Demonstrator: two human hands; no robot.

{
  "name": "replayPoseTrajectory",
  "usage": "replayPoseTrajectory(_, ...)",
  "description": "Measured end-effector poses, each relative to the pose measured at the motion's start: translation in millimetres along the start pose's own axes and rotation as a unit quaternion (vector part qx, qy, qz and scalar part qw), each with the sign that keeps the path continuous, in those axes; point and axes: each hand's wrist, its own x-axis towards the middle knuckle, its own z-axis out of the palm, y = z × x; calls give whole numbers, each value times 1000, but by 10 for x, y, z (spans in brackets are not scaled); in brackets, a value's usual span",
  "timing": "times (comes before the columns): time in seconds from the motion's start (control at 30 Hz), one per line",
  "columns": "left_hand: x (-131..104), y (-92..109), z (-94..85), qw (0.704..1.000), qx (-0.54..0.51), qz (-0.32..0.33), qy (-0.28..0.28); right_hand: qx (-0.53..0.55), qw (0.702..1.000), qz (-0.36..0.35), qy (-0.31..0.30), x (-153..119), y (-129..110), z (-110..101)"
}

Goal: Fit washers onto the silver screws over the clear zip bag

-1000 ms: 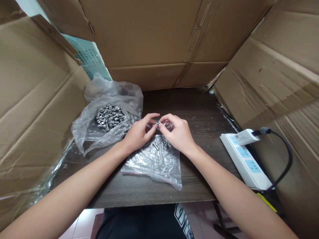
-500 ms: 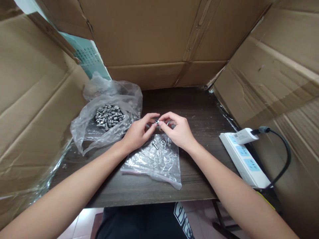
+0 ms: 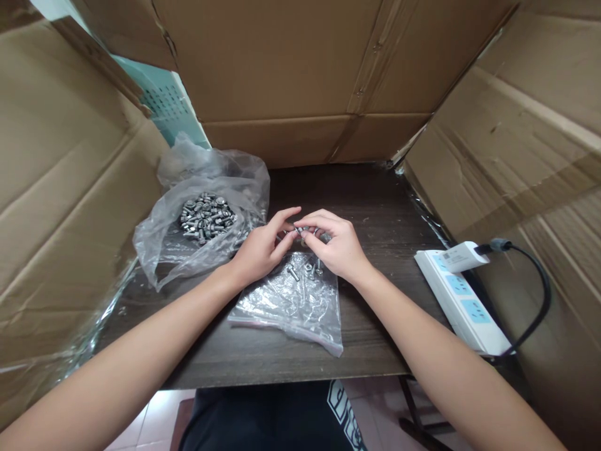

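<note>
Between the fingertips of my two hands sits a small shiny bolt (image 3: 298,230), largely covered by the fingers. My left hand (image 3: 260,249) pinches it from the left, thumb below and index finger raised above. From the right, my right hand (image 3: 334,245) closes its thumb and fingers on the same piece; whether a nut or washer is on it I cannot tell. Just below the hands lies a clear zip bag (image 3: 286,307), flat on the table, with several loose bolts (image 3: 293,273) and a nut (image 3: 308,267) at its upper end.
An open plastic bag (image 3: 162,250) at the left holds a heap of metal bolts (image 3: 206,217). A white power strip (image 3: 457,307) with a plugged-in adapter and black cable (image 3: 547,288) lies at the right. Cardboard walls (image 3: 282,62) enclose the dark table (image 3: 375,351).
My right fingers have shifted over the small bolt, covering more of it, and the left index finger has lifted slightly. The bags and loose bolts lie as before.
</note>
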Motion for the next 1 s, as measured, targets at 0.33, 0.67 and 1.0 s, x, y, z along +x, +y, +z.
replayPoseTrajectory(0.33, 1, 11, 5, 1000, 5, 21, -13, -45, 998, 24, -28, -8, -4, -12)
replayPoseTrajectory(0.67, -5, 37, -5, 1000, 16, -2, 4, -160, 986, 21, -43, -16, -17, -77)
replayPoseTrajectory(1.0, -5, 36, -1, 1000, 14, -8, 11, -192, 980, 27, -45, -19, -54, -92)
